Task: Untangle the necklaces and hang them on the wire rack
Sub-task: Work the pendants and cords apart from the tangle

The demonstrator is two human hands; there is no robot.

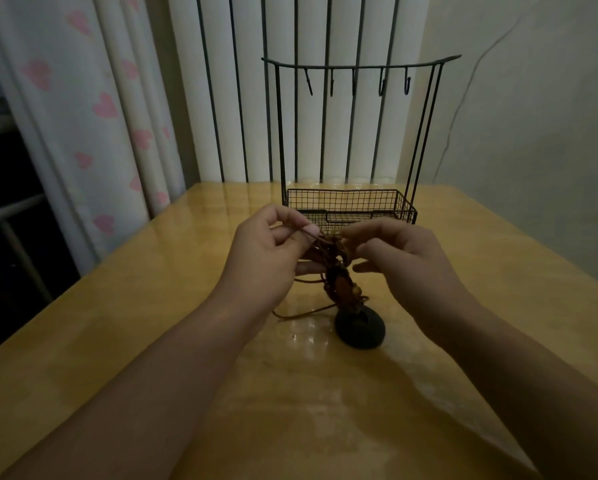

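- While both hands work above the table (117, 341), the tangled necklaces (335, 271) hang between them as one brown clump of cords and beads, its long axis running roughly downward from the fingers toward the tabletop.
- The left hand (269, 258) has thumb and forefinger closed in a pinch on a cord at the top of the clump, the other fingers loosely curled beneath.
- The right hand (404, 258) meets the same knot from the other side, its fingertips drawn together on the cords; the exact strand it holds is too dark to tell.
- The knot sits right at the fingertips of both hands, neither clearly nearer, so I judge the next pull has to go sideways, hands parting.
- A loose cord loops onto the table below the left hand, and the clump's lower end touches a dark round pendant (359, 329) lying on the wood.
- The wire rack (353, 133) stands just behind the hands; its hooks (380, 85) on the top bar are bare.
- The rack's mesh basket (349, 204) at the base appears to hold nothing, though the hands hide its front edge.
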